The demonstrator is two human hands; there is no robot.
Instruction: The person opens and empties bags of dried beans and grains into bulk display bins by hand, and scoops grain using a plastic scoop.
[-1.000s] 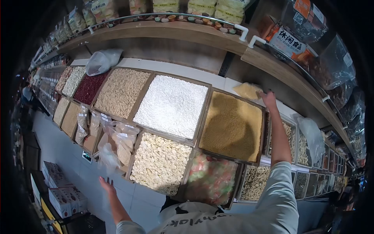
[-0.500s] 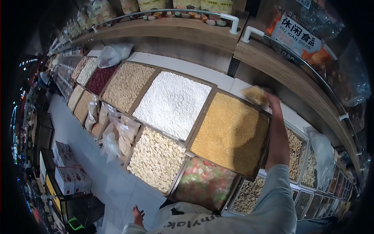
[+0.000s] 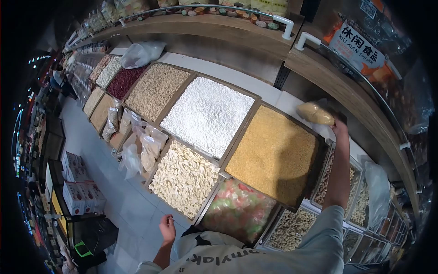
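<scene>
My right hand (image 3: 338, 126) reaches over the far right of the bins, its fingers closed on the end of a clear plastic bag of yellow grain (image 3: 317, 113). The bag is by the white ledge behind the bin of yellow grain (image 3: 271, 148); whether it still touches the ledge I cannot tell. My forearm shades part of that bin. Low in front of my body, my left hand (image 3: 167, 228) hangs above the aisle floor with loosely bent fingers and nothing visible in it. Nearest to it is the bin of pale, flat flakes or slices (image 3: 185, 180).
A bin of white grain (image 3: 207, 116) adjoins the yellow one. Wrapped sweets (image 3: 239, 208) and peanuts (image 3: 292, 228) fill front bins. A wooden shelf (image 3: 346, 86) with a rail overhangs the ledge. Cartons (image 3: 84, 198) stand across the aisle (image 3: 132, 214).
My right hand has shifted the bag, which now shows more fully beside my fingers. My left hand has come up and further into view. The camera view has moved slightly.
</scene>
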